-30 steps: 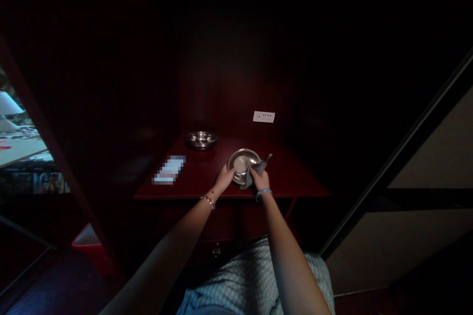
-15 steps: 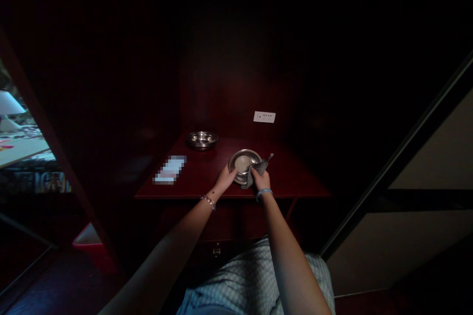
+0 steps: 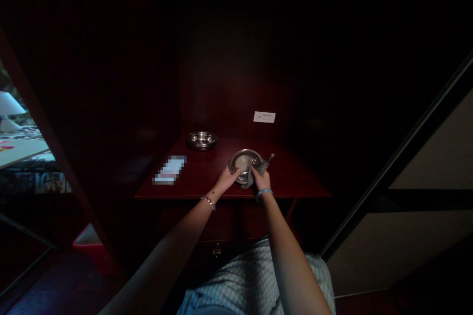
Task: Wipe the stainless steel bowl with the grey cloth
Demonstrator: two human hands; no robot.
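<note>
A round, shiny steel bowl (image 3: 243, 162) is held up over the front part of the dark red desk (image 3: 295, 177). My left hand (image 3: 226, 179) grips its left rim, thumb over the inside edge. On the right side, my right hand (image 3: 261, 179) is closed on a grey cloth (image 3: 248, 178) that lies over the bowl's right rim. The thumb presses the cloth against the metal, and a twisted end of it sticks out to the upper right. Fingers under the bowl are hidden. Farther back at the left sits a stack of similar steel bowls (image 3: 201, 141).
A blurred-out flat object (image 3: 170, 170) lies at the desk's left. On the back panel is a white power socket (image 3: 264, 117). A drawer knob (image 3: 217, 250) shows below the desktop. A red bin (image 3: 94, 248) stands on the floor at left, and a sliding door frame (image 3: 377, 192) rises at right.
My left thumb has shifted slightly to the right along the bowl, and the bowl has turned or tilted a little. My right hand and the cloth have hardly moved.
</note>
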